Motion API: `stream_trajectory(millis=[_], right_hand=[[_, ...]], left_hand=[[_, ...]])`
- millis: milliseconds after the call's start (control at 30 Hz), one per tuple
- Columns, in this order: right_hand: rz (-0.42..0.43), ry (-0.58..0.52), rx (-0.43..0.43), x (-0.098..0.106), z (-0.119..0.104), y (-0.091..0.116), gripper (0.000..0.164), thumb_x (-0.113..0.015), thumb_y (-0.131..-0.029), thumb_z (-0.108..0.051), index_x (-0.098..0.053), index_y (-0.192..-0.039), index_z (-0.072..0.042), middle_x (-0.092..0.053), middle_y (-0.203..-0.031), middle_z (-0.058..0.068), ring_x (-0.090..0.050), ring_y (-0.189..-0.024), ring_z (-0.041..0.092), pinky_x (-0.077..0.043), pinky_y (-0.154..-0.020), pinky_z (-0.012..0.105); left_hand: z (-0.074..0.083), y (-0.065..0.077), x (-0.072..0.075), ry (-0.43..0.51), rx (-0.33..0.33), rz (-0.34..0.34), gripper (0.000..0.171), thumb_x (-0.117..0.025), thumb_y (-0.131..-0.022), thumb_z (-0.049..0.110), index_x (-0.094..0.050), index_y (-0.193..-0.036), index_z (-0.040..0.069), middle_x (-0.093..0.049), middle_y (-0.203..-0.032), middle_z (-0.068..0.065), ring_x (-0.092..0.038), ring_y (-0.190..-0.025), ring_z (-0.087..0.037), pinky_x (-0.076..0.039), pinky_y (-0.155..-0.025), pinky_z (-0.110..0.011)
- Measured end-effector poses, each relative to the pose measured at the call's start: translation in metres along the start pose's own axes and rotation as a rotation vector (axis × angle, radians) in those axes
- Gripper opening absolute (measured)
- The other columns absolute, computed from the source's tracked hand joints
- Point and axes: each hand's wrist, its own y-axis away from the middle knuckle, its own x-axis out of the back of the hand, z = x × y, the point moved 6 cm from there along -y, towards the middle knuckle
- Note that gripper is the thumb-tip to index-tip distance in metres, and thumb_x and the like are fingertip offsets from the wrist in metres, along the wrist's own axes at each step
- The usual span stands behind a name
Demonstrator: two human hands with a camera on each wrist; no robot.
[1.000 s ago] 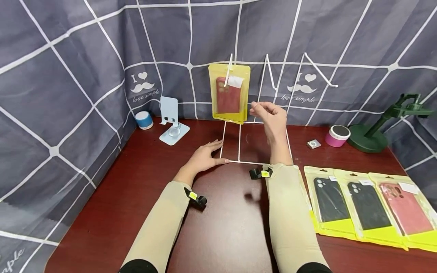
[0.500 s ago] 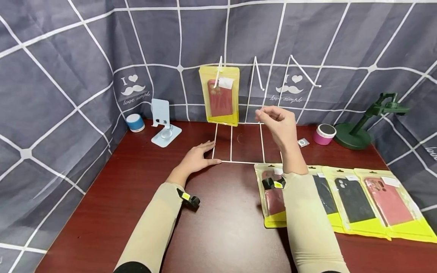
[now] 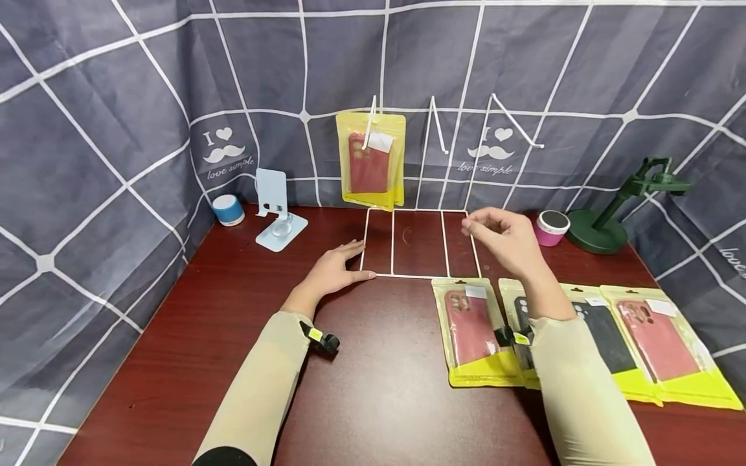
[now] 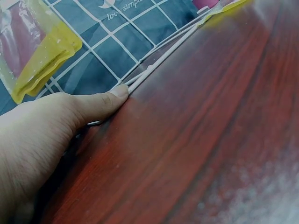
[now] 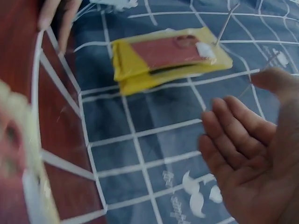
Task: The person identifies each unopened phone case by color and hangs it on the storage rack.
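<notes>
A dark grey cloth [image 3: 524, 52] with a white grid hangs behind the surface [image 3: 373, 414] and along its sides. On it are printed hearts, moustaches and the words "love simple". The surface is reddish-brown and glossy, with a pale sheen near the front. At the back left sits a blue cylinder [image 3: 228, 210], and just right of it a pale blue stand [image 3: 271, 191] on a flat plate. At the back right, a pink cylinder [image 3: 551, 230] with a dark top is just beside a green stand [image 3: 597, 232] with a round base.
</notes>
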Motion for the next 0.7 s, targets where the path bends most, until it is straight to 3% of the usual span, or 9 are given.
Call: stream_trajectory(millis=[133,267,467,567,700], right_hand=[[-0.17,0.113,-0.003,0.001,0.025,0.015,0.013,-0.072,-0.095,-0.019,-0.076,-0.103,-0.01,-0.075,-0.095,0.008,-0.064,-0.075,0.01,-0.048,-0.063,0.021],[-0.298,0.221,-0.037,0.001,0.053,0.031,0.016,-0.069,-0.096,-0.02,-0.075,-0.107,-0.01,-0.074,-0.097,0.006,-0.062,-0.076,0.013,-0.05,-0.064,0.023],[-0.366,0.321,-0.141,0.002,0.096,0.048,0.021,-0.072,-0.094,-0.024,-0.072,-0.11,-0.01,-0.071,-0.1,0.004,-0.062,-0.087,0.02,-0.05,-0.073,0.029],[-0.379,0.317,-0.135,-0.001,0.113,0.051,0.026,-0.076,-0.09,-0.021,-0.071,-0.113,-0.008,-0.068,-0.103,0.006,-0.06,-0.093,0.022,-0.047,-0.079,0.031],[-0.384,0.296,-0.094,-0.005,0.122,0.052,0.028,-0.079,-0.087,-0.019,-0.071,-0.113,-0.01,-0.064,-0.101,0.006,-0.056,-0.092,0.023,-0.045,-0.077,0.031]], left_hand=[[0.001,0.001,0.001,0.002,0.001,0.004,0.094,-0.069,-0.081,0.071,-0.045,-0.153,0.016,-0.039,-0.159,-0.005,-0.03,-0.149,-0.024,-0.028,-0.118,-0.048],[0.001,0.001,0.002,0.006,0.003,0.001,0.093,-0.069,-0.082,0.07,-0.045,-0.153,0.015,-0.038,-0.159,-0.006,-0.03,-0.149,-0.026,-0.027,-0.118,-0.049],[0.0,0.001,0.0,0.008,-0.002,0.003,0.094,-0.069,-0.081,0.07,-0.045,-0.153,0.015,-0.039,-0.159,-0.006,-0.031,-0.149,-0.025,-0.028,-0.118,-0.048],[-0.001,0.0,-0.001,0.001,0.0,0.007,0.094,-0.069,-0.081,0.072,-0.045,-0.153,0.016,-0.039,-0.159,-0.004,-0.031,-0.149,-0.023,-0.028,-0.118,-0.046],[-0.002,-0.001,-0.003,-0.007,0.009,0.006,0.095,-0.069,-0.08,0.072,-0.044,-0.154,0.018,-0.039,-0.159,-0.003,-0.03,-0.149,-0.022,-0.028,-0.118,-0.046]])
